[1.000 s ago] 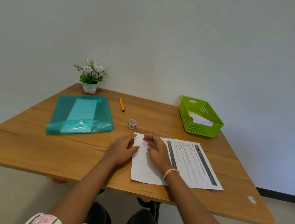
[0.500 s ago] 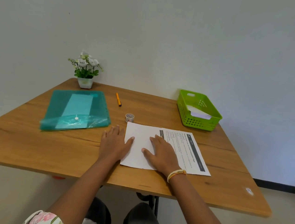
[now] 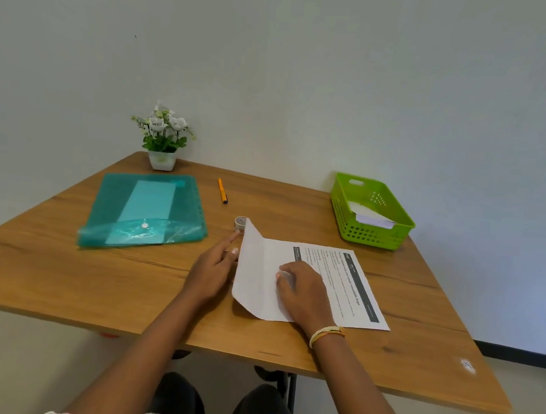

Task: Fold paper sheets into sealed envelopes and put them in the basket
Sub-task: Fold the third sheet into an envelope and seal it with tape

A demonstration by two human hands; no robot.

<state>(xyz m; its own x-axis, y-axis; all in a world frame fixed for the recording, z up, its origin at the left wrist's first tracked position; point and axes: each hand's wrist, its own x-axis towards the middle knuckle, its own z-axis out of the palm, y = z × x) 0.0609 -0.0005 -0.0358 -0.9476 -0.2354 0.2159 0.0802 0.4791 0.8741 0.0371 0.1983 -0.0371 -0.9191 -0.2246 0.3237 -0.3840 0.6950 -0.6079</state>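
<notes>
A printed paper sheet (image 3: 350,289) lies near the table's front edge, printed side up on its right half. Its left part is raised off the table as a white flap (image 3: 251,264). My left hand (image 3: 215,269) sits just left of that flap with straight fingers against its underside. My right hand (image 3: 304,290) rests on the sheet's middle, fingertips pressing down beside the flap's base. The green basket (image 3: 371,237) stands at the back right, apart from both hands, with white folded paper (image 3: 368,215) inside.
A small tape roll (image 3: 239,223) stands just beyond the raised flap. An orange pen (image 3: 223,191) lies behind it. A teal plastic folder (image 3: 145,212) lies at the left, and a potted white flower (image 3: 163,138) sits at the back by the wall.
The sheet's left part lay flat before; now it stands up as a flap, lifted by my left hand. My right hand slid to the right and presses the sheet's middle.
</notes>
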